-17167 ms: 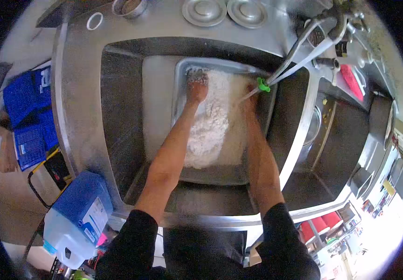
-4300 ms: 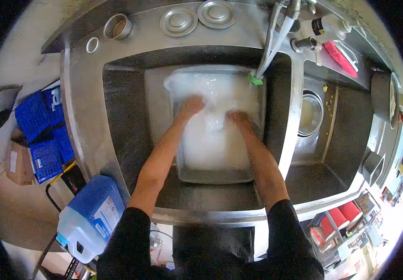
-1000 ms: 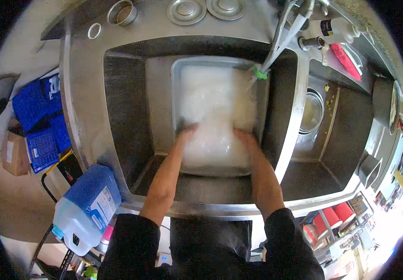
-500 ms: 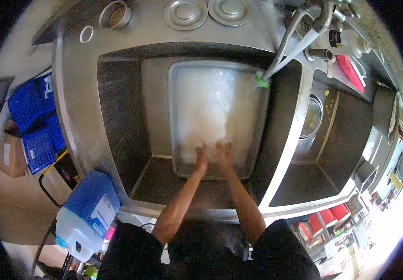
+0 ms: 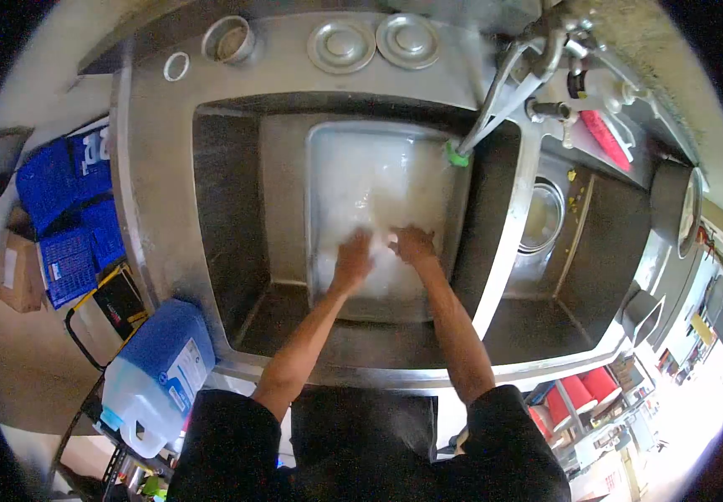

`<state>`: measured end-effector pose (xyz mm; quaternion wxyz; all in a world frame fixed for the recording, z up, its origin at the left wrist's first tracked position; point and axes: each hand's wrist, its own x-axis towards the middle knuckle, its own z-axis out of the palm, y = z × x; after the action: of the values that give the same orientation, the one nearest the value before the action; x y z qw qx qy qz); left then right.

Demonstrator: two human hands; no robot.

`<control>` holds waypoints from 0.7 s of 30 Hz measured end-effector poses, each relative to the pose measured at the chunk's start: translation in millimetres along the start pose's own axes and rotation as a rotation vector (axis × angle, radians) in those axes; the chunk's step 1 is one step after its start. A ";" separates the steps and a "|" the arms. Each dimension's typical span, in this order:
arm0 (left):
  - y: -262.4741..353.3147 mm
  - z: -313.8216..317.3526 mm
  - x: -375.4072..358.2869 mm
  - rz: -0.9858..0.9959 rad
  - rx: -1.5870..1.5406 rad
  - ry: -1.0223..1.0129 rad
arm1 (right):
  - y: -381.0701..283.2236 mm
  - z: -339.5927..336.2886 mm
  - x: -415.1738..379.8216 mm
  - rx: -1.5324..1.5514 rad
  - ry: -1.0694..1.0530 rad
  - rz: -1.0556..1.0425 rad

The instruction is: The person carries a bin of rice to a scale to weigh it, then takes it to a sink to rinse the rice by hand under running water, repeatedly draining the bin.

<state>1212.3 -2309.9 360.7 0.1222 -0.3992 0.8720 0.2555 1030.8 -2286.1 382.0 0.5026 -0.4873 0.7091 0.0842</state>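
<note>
A large grey rectangular tub (image 5: 312, 201) sits in the left sink basin, filled with cloudy whitish liquid (image 5: 378, 180). My left hand (image 5: 355, 258) is over the near half of the tub, at the liquid's surface; motion smears its fingers. To its right, my right hand (image 5: 414, 244) has bent fingers that look apart, with a small pale patch by its fingertips that I cannot make out. A gap separates the two hands. The green-tipped faucet spout (image 5: 457, 154) reaches over the tub's far right corner. What lies beneath the liquid is hidden.
In the right basin stands a round metal pot (image 5: 543, 216). Two metal lids (image 5: 341, 47), a metal bowl (image 5: 228, 39) and a white ring (image 5: 176, 66) lie on the back ledge. A blue-and-clear jug (image 5: 160, 368) stands at the near left, below blue crates (image 5: 68, 209).
Both hands have moved farther into the tub and risen from the liquid near its front edge. My right hand has shifted slightly right. The camera view has shifted a little.
</note>
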 end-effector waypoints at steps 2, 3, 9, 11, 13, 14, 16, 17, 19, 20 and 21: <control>-0.1 -14.3 -10.5 0.055 0.024 -0.090 | -12.6 -30.4 -37.0 0.060 0.060 -0.010; 3.3 -30.8 -8.7 -0.021 -0.056 -0.345 | -18.4 -45.2 -53.8 0.118 0.115 -0.028; 15.6 -105.7 49.6 -0.066 -0.905 -0.693 | 13.4 -57.0 -53.6 0.812 0.293 -0.068; 26.6 -113.1 64.0 0.042 0.025 -0.331 | 19.2 -49.7 -56.4 0.255 0.774 0.024; 27.0 -115.5 67.4 0.152 -0.173 -0.105 | 20.1 -49.8 -55.2 0.269 1.060 0.097; 29.1 -115.0 65.3 0.202 -0.282 0.004 | 22.7 -50.0 -53.8 0.553 0.978 0.173; 24.7 -140.0 59.3 0.091 -0.192 0.073 | 32.1 -42.9 -46.4 1.110 0.782 0.335; 19.8 -149.7 59.7 0.013 -0.165 0.120 | 44.8 -31.6 -30.2 0.966 0.821 0.267; 3.2 -157.8 54.1 -0.073 -0.139 0.197 | 78.7 13.2 -2.4 0.677 0.874 0.149; -13.2 -147.1 52.6 -0.114 -0.044 0.242 | 92.5 17.5 -2.3 0.750 0.794 0.146; -35.1 -125.4 53.1 -0.154 0.053 0.285 | 107.8 18.2 -4.5 0.825 0.714 0.144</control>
<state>1203.2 -2430.9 431.7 0.0268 -0.4936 0.8539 0.1630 958.8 -2217.2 336.8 0.3732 -0.1987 0.8412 -0.3370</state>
